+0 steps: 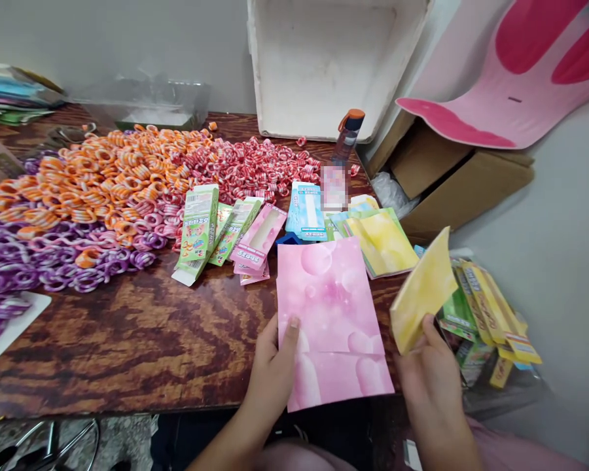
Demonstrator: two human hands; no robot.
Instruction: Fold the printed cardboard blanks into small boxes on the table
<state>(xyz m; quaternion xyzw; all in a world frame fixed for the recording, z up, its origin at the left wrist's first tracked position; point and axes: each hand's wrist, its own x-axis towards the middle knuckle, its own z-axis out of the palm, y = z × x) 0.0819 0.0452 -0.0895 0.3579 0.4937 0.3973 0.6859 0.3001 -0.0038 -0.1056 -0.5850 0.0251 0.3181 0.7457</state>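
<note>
My left hand grips a pink patterned sheet of card by its left edge, the thumb lying on top. The card is held over the front edge of the table, and a crease crosses its lower part. To the right, my right hand pinches a yellow patterned card, tilted and apart from the pink one. Whether either is one sheet or several I cannot tell. Behind them lie more yellow cards, a light-blue box, a pink window box and green boxes.
Piles of orange, red and purple striped rings cover the table's left and back. A bottle stands before a white foam box. At right are a cardboard box and yellow packs.
</note>
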